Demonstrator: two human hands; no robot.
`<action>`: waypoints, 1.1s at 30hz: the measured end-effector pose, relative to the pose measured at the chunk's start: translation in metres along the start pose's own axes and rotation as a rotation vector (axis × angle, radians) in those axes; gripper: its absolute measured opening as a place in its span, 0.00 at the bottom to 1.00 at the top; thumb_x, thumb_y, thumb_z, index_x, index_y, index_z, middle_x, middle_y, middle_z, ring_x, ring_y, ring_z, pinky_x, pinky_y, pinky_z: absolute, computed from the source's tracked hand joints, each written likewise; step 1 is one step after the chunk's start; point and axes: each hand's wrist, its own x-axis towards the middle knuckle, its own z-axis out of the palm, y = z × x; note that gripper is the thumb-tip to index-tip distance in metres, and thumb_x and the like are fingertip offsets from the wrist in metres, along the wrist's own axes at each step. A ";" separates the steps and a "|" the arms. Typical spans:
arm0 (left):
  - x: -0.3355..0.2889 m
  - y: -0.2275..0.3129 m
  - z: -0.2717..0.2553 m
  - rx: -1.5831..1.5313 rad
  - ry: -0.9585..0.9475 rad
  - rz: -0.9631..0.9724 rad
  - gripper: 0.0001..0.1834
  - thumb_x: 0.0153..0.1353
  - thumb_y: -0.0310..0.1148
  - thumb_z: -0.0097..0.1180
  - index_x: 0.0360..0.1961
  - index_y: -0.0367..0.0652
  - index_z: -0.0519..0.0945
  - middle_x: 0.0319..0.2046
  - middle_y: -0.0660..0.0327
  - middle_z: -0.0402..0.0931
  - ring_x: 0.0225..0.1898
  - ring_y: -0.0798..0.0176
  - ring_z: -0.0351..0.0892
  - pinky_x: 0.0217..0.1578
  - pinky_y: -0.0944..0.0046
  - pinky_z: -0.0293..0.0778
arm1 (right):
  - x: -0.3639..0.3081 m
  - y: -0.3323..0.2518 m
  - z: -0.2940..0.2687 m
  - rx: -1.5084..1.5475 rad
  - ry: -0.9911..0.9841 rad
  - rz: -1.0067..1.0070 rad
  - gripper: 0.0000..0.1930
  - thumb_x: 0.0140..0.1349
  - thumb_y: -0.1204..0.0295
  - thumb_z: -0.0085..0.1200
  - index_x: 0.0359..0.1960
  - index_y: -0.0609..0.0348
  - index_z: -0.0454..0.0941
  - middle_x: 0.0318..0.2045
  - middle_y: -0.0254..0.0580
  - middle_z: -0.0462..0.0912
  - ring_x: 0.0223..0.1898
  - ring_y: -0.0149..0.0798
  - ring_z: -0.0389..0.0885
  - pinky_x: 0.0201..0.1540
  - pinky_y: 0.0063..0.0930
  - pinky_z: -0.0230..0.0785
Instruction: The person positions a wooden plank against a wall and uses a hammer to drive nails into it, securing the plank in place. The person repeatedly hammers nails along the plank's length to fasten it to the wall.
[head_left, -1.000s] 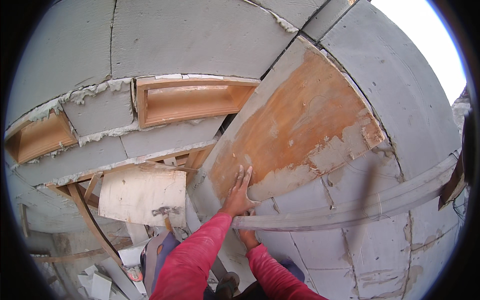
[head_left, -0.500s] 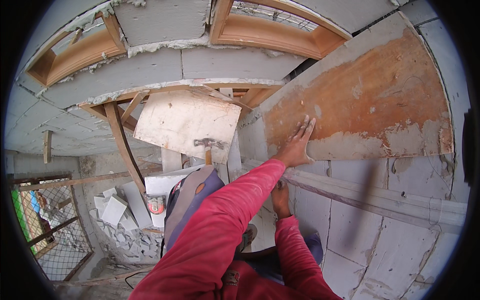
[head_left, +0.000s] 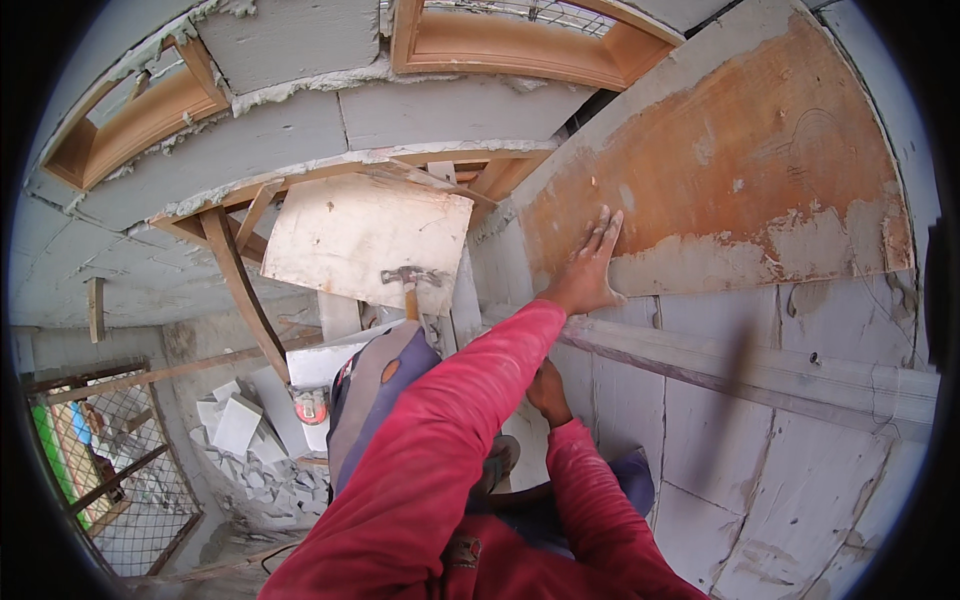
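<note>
While a wire-mesh panel (head_left: pixel 125 475) fills the far left, a small wooden frame (head_left: pixel 150 120) sits above it in the blockwork. Broken pale slabs (head_left: pixel 237 428) lie heaped beside the panel, and a slanting wooden prop (head_left: pixel 243 290) comes down just right of them, with a small red item (head_left: pixel 310 406) near its foot. Next stands a tilted whitish sheet (head_left: pixel 365 235), and in front of it shows a hammer (head_left: pixel 410 285), its handle running down behind the person's bent knee (head_left: pixel 385 375).

Farther right, the right hand (head_left: pixel 548 393) is just below the left end of a long pale bar (head_left: pixel 740 372); its fingers are partly hidden, so I cannot tell whether they are closed on the bar. The left hand (head_left: pixel 588 278) lies flat, fingers extended and slightly apart, clasping nothing, on the lower left part of an orange-brown board (head_left: pixel 715 175). That board rests against the grey block wall (head_left: pixel 810 480), above the bar, and stretches toward the upper right.
</note>
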 end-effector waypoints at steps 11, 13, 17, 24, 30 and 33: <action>0.003 0.001 -0.001 0.008 -0.015 -0.019 0.80 0.43 0.42 0.86 0.86 0.52 0.35 0.86 0.49 0.32 0.84 0.41 0.43 0.80 0.44 0.57 | 0.001 -0.009 0.012 0.036 0.030 0.100 0.20 0.75 0.59 0.55 0.55 0.66 0.81 0.52 0.62 0.88 0.58 0.61 0.85 0.61 0.48 0.76; 0.003 0.001 -0.001 0.011 -0.012 -0.030 0.80 0.43 0.42 0.86 0.86 0.54 0.36 0.86 0.50 0.33 0.84 0.41 0.43 0.80 0.44 0.57 | 0.001 -0.009 0.016 0.062 0.021 0.119 0.19 0.75 0.59 0.55 0.55 0.64 0.81 0.51 0.61 0.88 0.57 0.61 0.86 0.61 0.49 0.76; 0.003 0.001 -0.002 0.001 -0.023 -0.043 0.81 0.42 0.44 0.86 0.86 0.56 0.35 0.86 0.52 0.33 0.84 0.41 0.44 0.80 0.43 0.57 | 0.003 -0.007 0.021 0.002 0.001 0.132 0.17 0.74 0.60 0.55 0.53 0.61 0.82 0.51 0.59 0.88 0.56 0.63 0.86 0.60 0.50 0.76; 0.003 0.000 -0.002 0.032 -0.027 -0.029 0.82 0.41 0.45 0.86 0.86 0.57 0.34 0.86 0.51 0.32 0.85 0.41 0.42 0.79 0.42 0.58 | 0.023 0.012 0.009 -0.035 0.143 0.180 0.15 0.73 0.64 0.55 0.51 0.62 0.83 0.49 0.62 0.88 0.56 0.64 0.85 0.59 0.52 0.75; 0.001 -0.004 0.000 0.011 -0.046 -0.037 0.81 0.42 0.45 0.85 0.86 0.56 0.34 0.86 0.52 0.30 0.85 0.41 0.41 0.79 0.40 0.58 | 0.054 0.055 -0.008 0.562 0.122 0.323 0.18 0.76 0.65 0.54 0.59 0.64 0.81 0.58 0.50 0.85 0.55 0.54 0.83 0.61 0.47 0.73; -0.001 -0.009 0.003 -0.029 -0.001 0.009 0.82 0.41 0.43 0.86 0.86 0.56 0.34 0.86 0.51 0.29 0.85 0.41 0.41 0.79 0.40 0.58 | 0.063 0.062 -0.042 0.618 0.092 0.191 0.30 0.80 0.61 0.53 0.78 0.60 0.64 0.72 0.42 0.73 0.70 0.44 0.72 0.73 0.39 0.63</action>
